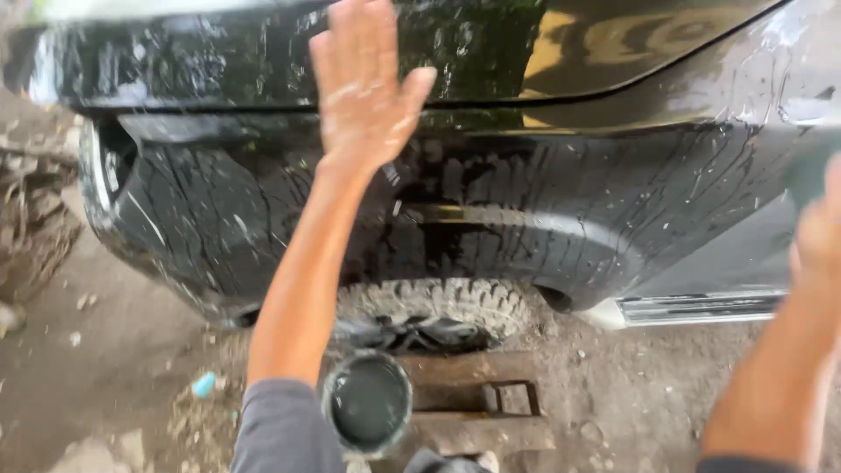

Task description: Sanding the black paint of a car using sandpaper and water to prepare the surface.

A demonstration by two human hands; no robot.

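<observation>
Against the wet black car body [561,201], above the muddy front tyre [438,307], I see the left hand [363,88] pressed flat, fingers spread, holding nothing. At the frame's right edge the right hand [819,241] blurs; I cannot tell its grip. Below, a round can of dark liquid [368,401] sits beside a wooden block [477,398] on dirt.

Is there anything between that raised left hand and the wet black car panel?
Nothing visible. The left hand is spread open right against the wet black car body above the wheel. The round can sits lower down, on the ground, out of the way.
</observation>
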